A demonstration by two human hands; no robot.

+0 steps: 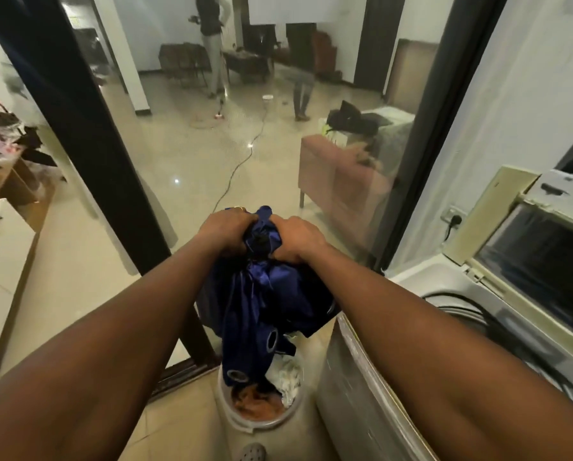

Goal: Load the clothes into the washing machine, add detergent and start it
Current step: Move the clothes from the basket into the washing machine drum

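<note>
A shiny dark blue cloth [261, 304] with round metal eyelets hangs bunched in the air at centre. My left hand [225, 232] and my right hand [300, 239] both grip its gathered top, side by side. Its lower end trails into a white bucket [226, 399] on the floor, which also holds an orange garment [256, 405] and a white one [288, 377]. The top-loading washing machine [361, 394] stands at the right with its lid [498, 214] raised; the drum is mostly hidden by my right arm.
A glass door with a dark frame [88, 128] stands straight ahead, with two people standing in the room behind it. A wall socket [453, 217] sits behind the machine. A wooden table [15, 181] with a pink basket is at the left. A grey clog [251, 452] shows at the bottom.
</note>
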